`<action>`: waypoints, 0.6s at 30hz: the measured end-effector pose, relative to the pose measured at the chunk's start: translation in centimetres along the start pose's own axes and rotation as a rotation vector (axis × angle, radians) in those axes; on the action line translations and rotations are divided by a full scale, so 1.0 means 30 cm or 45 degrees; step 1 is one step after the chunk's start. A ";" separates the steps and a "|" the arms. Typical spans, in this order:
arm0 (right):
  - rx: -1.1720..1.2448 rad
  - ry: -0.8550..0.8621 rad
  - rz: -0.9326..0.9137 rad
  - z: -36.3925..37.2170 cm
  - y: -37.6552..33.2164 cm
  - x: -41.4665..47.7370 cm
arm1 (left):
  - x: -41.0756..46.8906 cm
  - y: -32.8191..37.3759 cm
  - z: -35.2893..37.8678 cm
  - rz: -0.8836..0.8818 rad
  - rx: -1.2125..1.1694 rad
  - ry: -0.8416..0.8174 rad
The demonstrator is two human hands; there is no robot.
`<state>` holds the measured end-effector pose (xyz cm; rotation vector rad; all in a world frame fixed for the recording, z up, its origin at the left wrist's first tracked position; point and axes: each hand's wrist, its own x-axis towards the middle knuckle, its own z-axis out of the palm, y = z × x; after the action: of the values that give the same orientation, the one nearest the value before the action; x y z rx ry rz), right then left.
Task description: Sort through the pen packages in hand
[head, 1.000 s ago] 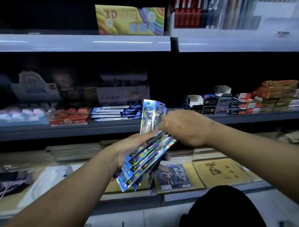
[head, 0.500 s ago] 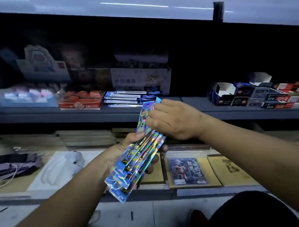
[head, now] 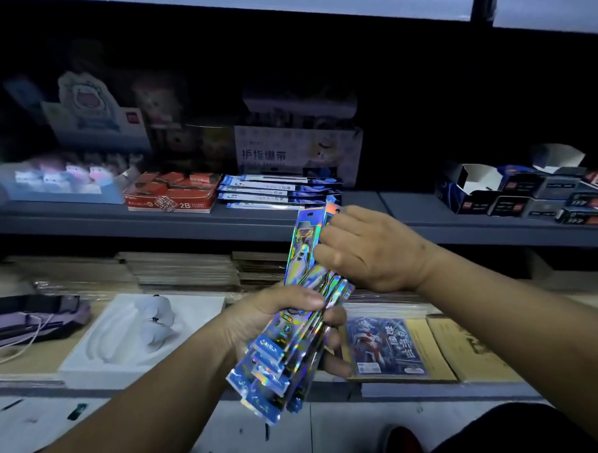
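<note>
Since the earlier frame the view has dropped and both hands with the packs sit lower and closer.

The left hand (head: 277,316) grips a fanned stack of holographic packs (head: 289,350), thumb on top, fingers curled beneath. The right hand (head: 367,254) pinches the upper end of one raised pack (head: 303,250) above the stack. Behind, on the grey shelf (head: 119,222): a red box (head: 171,194) marked "2B", blue-white packets (head: 272,191), a display carton (head: 298,154) printed "护指绷带", dark open boxes (head: 529,192). On the lower shelf (head: 435,388): a white tray (head: 137,332) and a blue comic-style booklet (head: 381,346). Lighting is dim.
</note>
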<state>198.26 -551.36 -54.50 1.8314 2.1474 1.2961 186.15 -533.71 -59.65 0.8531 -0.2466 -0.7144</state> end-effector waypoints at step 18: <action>2.430 0.981 2.976 0.121 -0.355 0.184 | 0.059 0.081 -0.012 0.873 0.117 0.929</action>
<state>189.94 -544.28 -60.65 -0.9170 0.3650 0.5456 188.81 -533.59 -58.18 0.9839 0.0927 0.2648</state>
